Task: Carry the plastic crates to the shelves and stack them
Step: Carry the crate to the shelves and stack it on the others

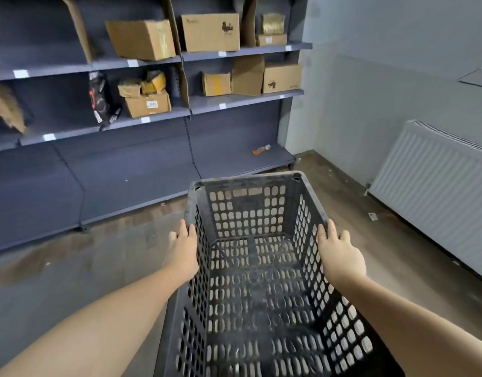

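Observation:
I hold one empty black plastic crate [250, 270] with perforated walls out in front of me, above the floor. My left hand [183, 250] presses flat against the crate's left wall just below the rim, fingers straight and pointing forward. My right hand [340, 255] lies the same way along the right wall and rim. The dark grey shelves [142, 170] stand just beyond the crate's far end, and their broad bottom deck is bare apart from a small orange item [260, 150] at its right end.
Cardboard boxes [210, 32] and packets fill the two upper shelf levels. A white radiator [435, 197] lines the right wall. Grey wall closes the corner behind the shelf end. Worn wooden floor [79, 268] spreads to my left.

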